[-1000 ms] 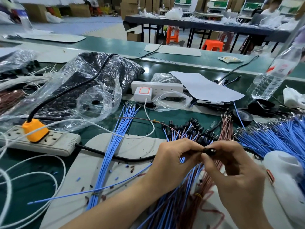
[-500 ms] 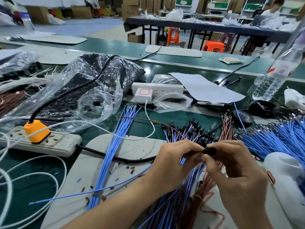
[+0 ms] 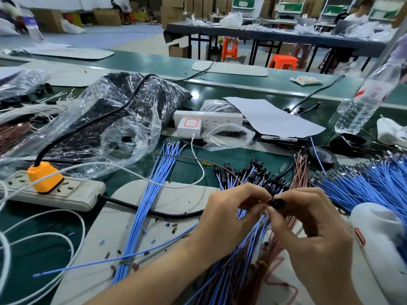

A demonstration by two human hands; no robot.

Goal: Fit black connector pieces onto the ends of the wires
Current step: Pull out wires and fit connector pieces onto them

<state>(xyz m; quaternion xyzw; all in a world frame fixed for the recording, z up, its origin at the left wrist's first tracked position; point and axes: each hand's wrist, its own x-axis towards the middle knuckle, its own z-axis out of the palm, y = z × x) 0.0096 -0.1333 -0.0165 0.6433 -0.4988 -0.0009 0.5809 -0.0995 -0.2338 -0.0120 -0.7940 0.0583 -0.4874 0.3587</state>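
My right hand (image 3: 308,227) pinches a small black connector piece (image 3: 278,203) between thumb and forefinger. My left hand (image 3: 233,210) meets it fingertip to fingertip and pinches the end of a thin wire at the connector; the wire itself is mostly hidden by the fingers. Under both hands lies a pile of blue and brown wires (image 3: 246,256) whose far ends carry black connectors (image 3: 257,172). A bundle of bare blue wires (image 3: 152,194) runs across the grey mat (image 3: 141,227) to the left.
A white power strip with an orange plug (image 3: 44,179) lies at the left. A plastic bag of black parts (image 3: 114,111) sits behind it. More blue wires (image 3: 370,181) fan out at right, beside a white object (image 3: 378,238), a black tape roll (image 3: 322,156) and a water bottle (image 3: 365,97).
Both hands stay joined at the connector and have barely shifted; the fingertips have closed a little tighter around the black piece.
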